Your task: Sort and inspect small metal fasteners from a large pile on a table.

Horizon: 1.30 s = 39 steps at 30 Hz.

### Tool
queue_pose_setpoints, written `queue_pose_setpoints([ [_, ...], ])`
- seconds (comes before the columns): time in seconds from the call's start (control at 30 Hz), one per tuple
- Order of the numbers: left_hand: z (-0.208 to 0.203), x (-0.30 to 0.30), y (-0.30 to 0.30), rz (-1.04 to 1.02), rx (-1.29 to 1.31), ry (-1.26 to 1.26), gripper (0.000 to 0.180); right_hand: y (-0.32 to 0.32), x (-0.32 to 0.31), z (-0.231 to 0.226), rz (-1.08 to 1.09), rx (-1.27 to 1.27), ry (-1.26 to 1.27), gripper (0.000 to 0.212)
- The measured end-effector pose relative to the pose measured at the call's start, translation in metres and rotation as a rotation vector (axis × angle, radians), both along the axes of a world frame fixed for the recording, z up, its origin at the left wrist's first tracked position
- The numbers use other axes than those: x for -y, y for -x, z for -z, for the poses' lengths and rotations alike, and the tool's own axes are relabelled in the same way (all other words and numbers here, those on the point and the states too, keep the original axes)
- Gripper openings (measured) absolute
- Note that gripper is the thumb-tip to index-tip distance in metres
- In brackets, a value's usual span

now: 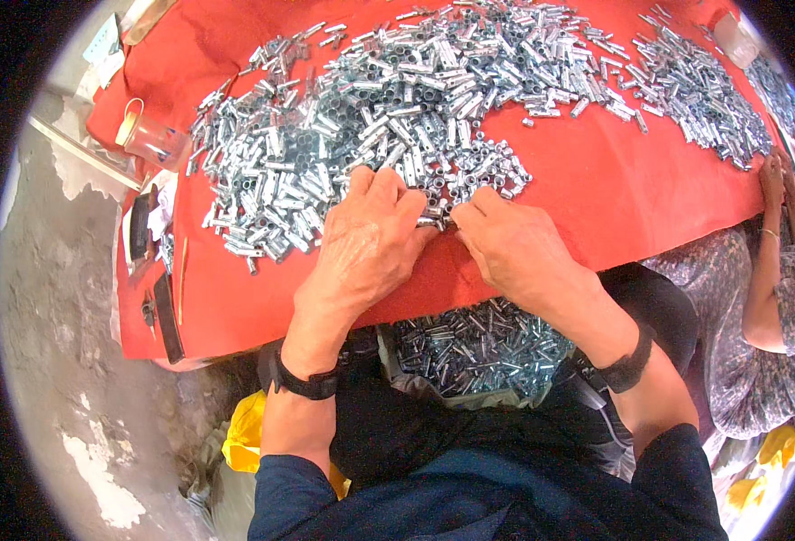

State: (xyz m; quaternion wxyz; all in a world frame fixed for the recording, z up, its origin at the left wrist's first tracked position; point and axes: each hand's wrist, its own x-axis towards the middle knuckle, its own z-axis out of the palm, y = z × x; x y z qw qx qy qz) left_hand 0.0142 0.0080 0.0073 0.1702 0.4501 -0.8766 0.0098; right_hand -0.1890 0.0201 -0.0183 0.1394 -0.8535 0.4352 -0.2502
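Observation:
A large heap of short, shiny metal tubes (pixel 271 194) lies over a red cloth (pixel 587 180). At the heap's near edge my left hand (pixel 370 234) is closed, its fingers curled down and its thumb pointing right against a small metal tube (pixel 431 220). Close to its right, my right hand (pixel 510 239) is closed in a pinch beside the same tube; its fingertips are turned away and what they hold is hidden. Below the cloth's edge, between my forearms, an open sack (pixel 406 379) holds many more metal pieces (pixel 478 347).
On the left stand a clear plastic jar (pixel 156 144) and, nearer, a dark flat bar (pixel 168 317) beside a thin stick (pixel 182 279). Another pile of tubes (pixel 704 99) lies at the far right, where another person's hand (pixel 773 180) rests at the cloth's edge.

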Motion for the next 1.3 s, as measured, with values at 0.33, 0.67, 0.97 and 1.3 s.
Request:
queue_pose_setpoints([
  [0.33, 0.005, 0.006, 0.006, 0.014, -0.087, -0.001, 0.019, -0.001, -0.001, -0.002, -0.09, -0.119, 0.098, 0.013],
  [0.67, 0.007, 0.006, 0.02, 0.03, -0.174, 0.09, 0.023, 0.013, -0.008, -0.009, 0.054, -0.089, -0.057, 0.011],
  [0.97, 0.001, -0.003, 0.017, 0.099, -0.686, -0.206, 0.022, 0.013, -0.006, -0.026, 0.079, 0.582, -0.418, 0.012],
  [1.3, 0.003, -0.011, 0.019, -0.149, -1.273, -0.698, 0.024, 0.012, -0.005, -0.023, 0.081, 0.751, -0.614, 0.01],
])
